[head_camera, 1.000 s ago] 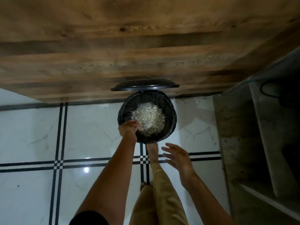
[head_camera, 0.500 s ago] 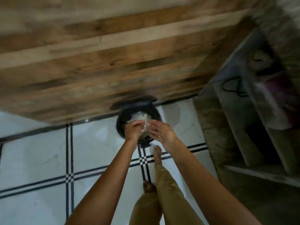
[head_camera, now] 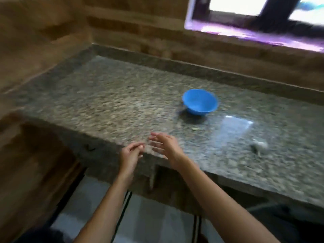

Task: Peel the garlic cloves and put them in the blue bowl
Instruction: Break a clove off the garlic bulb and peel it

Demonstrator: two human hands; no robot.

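We see both hands raised side by side at the near edge of a speckled stone counter (head_camera: 108,102), and the whole picture is smeared by motion. Our left hand (head_camera: 130,155) has its fingers stretched out straight and close together, pointing right toward the other hand, and it has hold of nothing. Our right hand (head_camera: 164,146) is just beside it, fingers spread and straight, pointing left and away from us, also with nothing in it. The fingertips of the two hands come near each other, but through the blur we cannot tell whether they touch.

The blue bowl (head_camera: 199,102) stands upright on the counter, farther off and to the right of the hands, well apart from them. We cannot make out what, if anything, lies inside it. A small dark and pale object (head_camera: 258,147) sits on the counter at the right, too blurred to name. Behind the counter runs a wooden wall (head_camera: 133,23), with a bright window (head_camera: 254,18) at the far right. White floor tiles (head_camera: 98,200) show below the counter edge.
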